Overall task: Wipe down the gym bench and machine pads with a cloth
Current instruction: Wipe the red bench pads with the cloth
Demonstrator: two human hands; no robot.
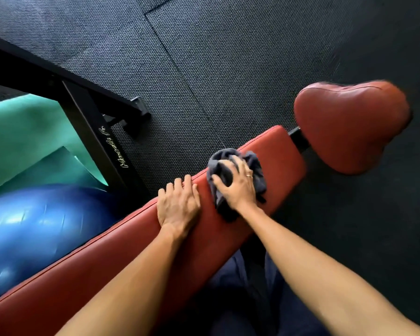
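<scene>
The long bench pad (121, 241) across the middle is glossy brick-red, as is the rounded seat pad (349, 127) at the right. The cloth (258, 170) is dark slate grey. The floor mats (204, 57) are charcoal with a fine dotted texture. At lower left the ball (34, 234) is shiny blue; above it a mat (22, 132) is teal green. The frame (87, 117) is black with pale script lettering (117, 151). The trousers (240, 287) are navy.

You are wearing a thin, shiny ring (249, 176) on a finger of your right hand (238, 183). Your left hand (177, 204) and both forearms (131, 275) are showing bare, and you are wearing dark navy trousers (240, 282).
</scene>
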